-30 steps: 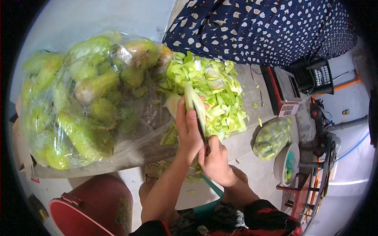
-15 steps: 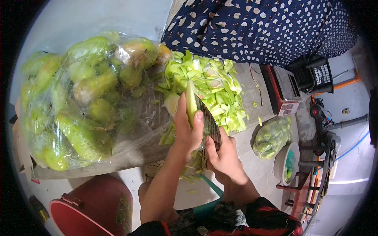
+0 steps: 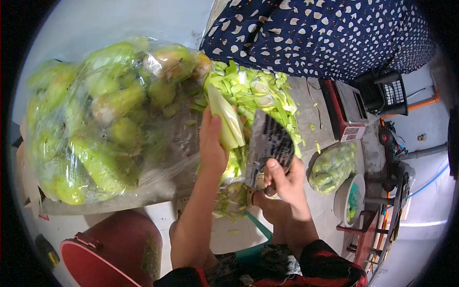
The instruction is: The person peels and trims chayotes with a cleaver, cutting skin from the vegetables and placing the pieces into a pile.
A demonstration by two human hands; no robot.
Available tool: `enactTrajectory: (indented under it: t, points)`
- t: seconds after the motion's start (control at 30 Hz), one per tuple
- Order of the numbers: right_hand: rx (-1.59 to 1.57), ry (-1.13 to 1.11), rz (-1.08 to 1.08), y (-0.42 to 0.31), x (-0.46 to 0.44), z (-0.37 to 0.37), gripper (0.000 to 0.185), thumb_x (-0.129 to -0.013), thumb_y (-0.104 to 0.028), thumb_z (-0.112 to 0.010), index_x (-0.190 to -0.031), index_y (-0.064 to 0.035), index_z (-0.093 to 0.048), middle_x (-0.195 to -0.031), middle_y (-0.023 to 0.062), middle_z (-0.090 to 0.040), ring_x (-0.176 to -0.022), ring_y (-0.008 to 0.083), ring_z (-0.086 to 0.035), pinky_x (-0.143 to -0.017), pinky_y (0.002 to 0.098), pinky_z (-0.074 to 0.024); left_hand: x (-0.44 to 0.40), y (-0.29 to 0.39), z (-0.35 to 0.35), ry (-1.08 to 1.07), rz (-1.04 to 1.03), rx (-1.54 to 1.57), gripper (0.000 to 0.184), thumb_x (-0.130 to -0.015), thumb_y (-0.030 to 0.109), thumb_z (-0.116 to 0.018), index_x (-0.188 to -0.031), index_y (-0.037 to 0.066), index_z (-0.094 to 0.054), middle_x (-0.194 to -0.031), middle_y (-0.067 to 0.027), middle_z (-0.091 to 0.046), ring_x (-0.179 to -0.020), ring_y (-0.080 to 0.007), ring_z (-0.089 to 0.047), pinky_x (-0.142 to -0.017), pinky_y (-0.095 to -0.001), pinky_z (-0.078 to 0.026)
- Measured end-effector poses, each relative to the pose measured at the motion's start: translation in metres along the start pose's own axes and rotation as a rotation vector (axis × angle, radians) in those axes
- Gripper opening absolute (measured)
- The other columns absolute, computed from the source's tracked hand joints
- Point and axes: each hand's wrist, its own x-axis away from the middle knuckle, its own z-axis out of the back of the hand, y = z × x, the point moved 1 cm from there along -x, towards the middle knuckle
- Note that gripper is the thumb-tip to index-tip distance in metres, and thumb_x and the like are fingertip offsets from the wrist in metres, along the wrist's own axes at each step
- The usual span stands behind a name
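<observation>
My left hand [image 3: 213,146] is closed round a long, pale green peeled fruit [image 3: 224,117], which tapers upward and shows flat cut faces. In my right hand [image 3: 289,182] is a cleaver [image 3: 272,143] with a broad dark, streaked blade, held just right of the fruit and apart from it. My fingers hide most of its handle. Below and behind both lies a heap of green peelings [image 3: 275,103] with a few pale pieces among them, on a grey slab [image 3: 306,112].
A clear plastic bag of large green fruit [image 3: 107,162] fills the slab's left side. A red bucket [image 3: 114,244] stands below it. Rightward are a red scale [image 3: 342,110], a bagged green pile [image 3: 332,167], a white tub [image 3: 340,203] and a black basket [image 3: 389,93]. Dark patterned cloth [image 3: 306,36] hangs behind.
The cleaver has come away from the fruit and swung to the right, its blade now turned upright and broadside. My left hand has shifted slightly left, tilting the fruit.
</observation>
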Motion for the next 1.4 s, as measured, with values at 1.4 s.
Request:
enactTrajectory:
  t: [1.4]
  points:
    - [-0.304, -0.11, -0.113, 0.034, -0.014, 0.023, 0.034, -0.096, -0.029, -0.061, -0.076, -0.0059, -0.046, -0.051, 0.0009, -0.042, -0.041, 0.0117, -0.042, -0.041, 0.0279, -0.0364, 0.012, 0.011, -0.009, -0.237, 0.198, 0.02, 0.082, -0.082, 0.056, -0.059, -0.138, -0.002, -0.042, -0.124, -0.015, -0.056, -0.102, -0.0205, -0.058, -0.083, -0.034, -0.051]
